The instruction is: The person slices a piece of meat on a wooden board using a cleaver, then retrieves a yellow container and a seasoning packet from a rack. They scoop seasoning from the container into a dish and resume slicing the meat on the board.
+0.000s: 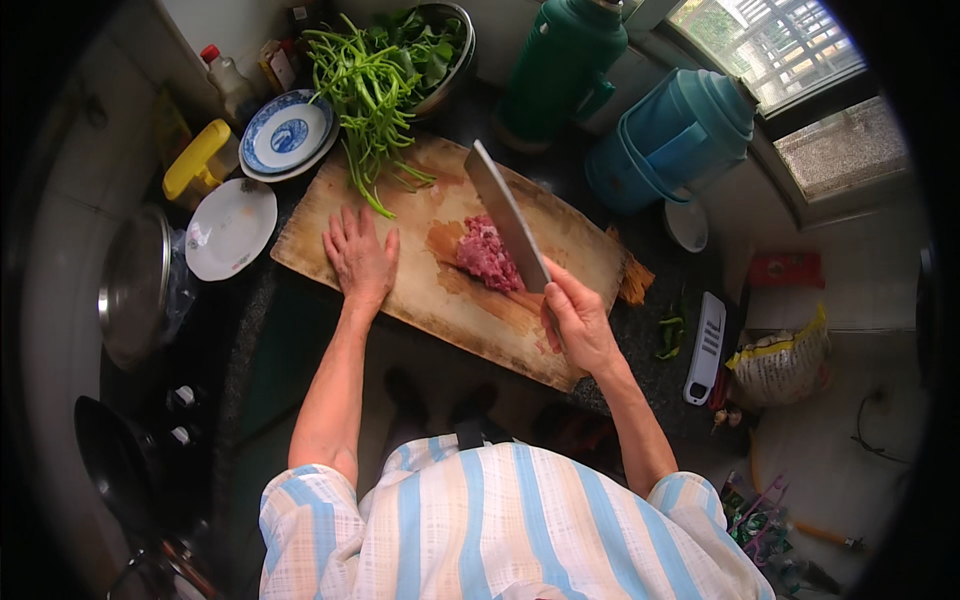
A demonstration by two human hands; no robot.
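Observation:
My right hand grips the handle of a cleaver. Its broad blade stands on edge over the right side of a heap of minced raw meat and hides part of it. The meat lies near the middle of a worn wooden chopping board, whose surface is stained and split. Flat on the board's left part rests my left hand, fingers spread and holding nothing. Beyond its fingertips, long green vegetable stems hang from a metal bowl of leafy greens onto the board.
Plates and a yellow-lidded container stand on the left. Behind the board are a green thermos flask and a blue one. Green chillies and a white grater lie right. A black wok sits lower left.

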